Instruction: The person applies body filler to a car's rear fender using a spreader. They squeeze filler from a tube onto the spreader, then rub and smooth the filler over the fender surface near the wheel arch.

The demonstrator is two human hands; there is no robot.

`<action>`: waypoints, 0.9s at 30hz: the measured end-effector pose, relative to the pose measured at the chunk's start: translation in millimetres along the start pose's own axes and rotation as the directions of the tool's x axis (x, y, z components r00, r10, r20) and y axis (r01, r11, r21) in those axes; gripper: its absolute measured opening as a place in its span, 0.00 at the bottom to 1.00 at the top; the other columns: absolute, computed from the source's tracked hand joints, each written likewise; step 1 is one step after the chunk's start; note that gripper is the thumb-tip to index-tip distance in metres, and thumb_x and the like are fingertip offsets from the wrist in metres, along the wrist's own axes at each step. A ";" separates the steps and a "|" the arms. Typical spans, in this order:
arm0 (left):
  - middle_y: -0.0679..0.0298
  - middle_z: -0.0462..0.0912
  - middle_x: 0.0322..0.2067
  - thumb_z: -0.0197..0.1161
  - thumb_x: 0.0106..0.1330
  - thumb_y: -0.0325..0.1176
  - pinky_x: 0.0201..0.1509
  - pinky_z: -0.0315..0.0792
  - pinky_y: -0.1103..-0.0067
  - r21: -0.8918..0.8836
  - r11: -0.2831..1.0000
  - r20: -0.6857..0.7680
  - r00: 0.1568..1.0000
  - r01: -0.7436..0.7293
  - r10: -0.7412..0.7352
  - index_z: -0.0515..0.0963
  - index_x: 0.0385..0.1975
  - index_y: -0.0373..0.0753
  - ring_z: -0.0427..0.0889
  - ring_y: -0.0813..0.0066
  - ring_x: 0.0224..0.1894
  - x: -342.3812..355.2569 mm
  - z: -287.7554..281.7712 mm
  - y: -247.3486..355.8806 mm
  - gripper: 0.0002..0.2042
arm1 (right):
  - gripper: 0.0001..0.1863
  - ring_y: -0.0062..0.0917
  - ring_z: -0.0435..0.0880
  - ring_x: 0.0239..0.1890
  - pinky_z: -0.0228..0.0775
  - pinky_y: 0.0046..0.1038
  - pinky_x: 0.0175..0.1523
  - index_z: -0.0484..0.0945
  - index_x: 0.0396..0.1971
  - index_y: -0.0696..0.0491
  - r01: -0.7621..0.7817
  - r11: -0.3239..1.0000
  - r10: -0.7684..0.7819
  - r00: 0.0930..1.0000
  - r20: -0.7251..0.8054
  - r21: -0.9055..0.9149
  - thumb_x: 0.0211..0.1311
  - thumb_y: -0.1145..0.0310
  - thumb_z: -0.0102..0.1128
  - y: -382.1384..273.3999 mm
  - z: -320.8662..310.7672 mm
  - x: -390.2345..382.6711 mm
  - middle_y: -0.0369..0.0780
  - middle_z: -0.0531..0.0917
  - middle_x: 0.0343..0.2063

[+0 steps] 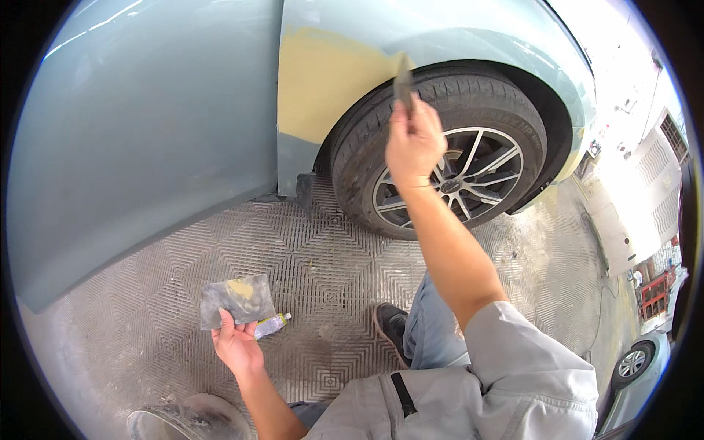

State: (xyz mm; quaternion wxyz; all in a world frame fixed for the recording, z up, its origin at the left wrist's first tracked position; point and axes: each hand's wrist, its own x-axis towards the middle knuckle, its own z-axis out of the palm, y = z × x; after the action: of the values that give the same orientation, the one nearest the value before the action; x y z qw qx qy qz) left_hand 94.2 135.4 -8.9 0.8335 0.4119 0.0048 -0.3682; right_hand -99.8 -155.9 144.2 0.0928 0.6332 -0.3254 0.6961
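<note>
The one view looks from the person's head, through an upright wide fisheye lens, down and forward at the pale blue front fender (455, 40). The fender stands near; the wearer's gray shirt (532, 374), below it, is closer to the lens. Far to the fender's lower right, a parked car (649, 381) appears much smaller.

Pale blue fender (477, 33), yellow patch (330, 81); grey board (238, 308).
</note>
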 end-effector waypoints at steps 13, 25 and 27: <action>0.57 0.79 0.42 0.56 0.66 0.30 0.40 0.81 0.67 0.029 0.999 0.131 0.991 -0.016 0.012 0.71 0.47 0.35 0.82 0.66 0.41 -3.4 15.7 -14.0 0.12 | 0.14 0.39 0.82 0.37 0.75 0.32 0.40 0.78 0.38 0.57 -0.038 0.899 -0.371 0.462 0.806 0.436 0.49 0.82 0.55 -63.9 -36.1 -100.2 0.45 0.82 0.33; 0.60 0.80 0.33 0.58 0.64 0.28 0.29 0.81 0.76 0.216 0.951 0.068 0.975 -0.222 0.212 0.75 0.35 0.32 0.80 0.76 0.30 -11.8 32.3 -28.2 0.06 | 0.22 0.26 0.75 0.55 0.61 0.34 0.63 0.81 0.43 0.46 0.060 0.806 -0.584 0.241 0.775 0.589 0.42 0.77 0.57 -64.6 -44.4 -134.0 0.33 0.81 0.47; 0.60 0.79 0.30 0.62 0.62 0.29 0.32 0.81 0.76 0.421 0.872 -0.066 0.951 -0.249 0.303 0.73 0.28 0.31 0.78 0.77 0.28 -12.3 33.2 -28.1 0.08 | 0.21 0.28 0.78 0.50 0.68 0.33 0.58 0.80 0.41 0.47 0.090 0.765 -0.636 0.257 0.727 0.637 0.42 0.76 0.57 -58.3 -44.7 -137.3 0.35 0.82 0.44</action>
State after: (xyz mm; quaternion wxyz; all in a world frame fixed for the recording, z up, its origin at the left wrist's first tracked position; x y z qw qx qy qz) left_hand 58.1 109.0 -2.3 0.7712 0.5959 -0.0767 -0.2104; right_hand -80.1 -46.6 35.0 -0.0990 0.9684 0.0247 0.2278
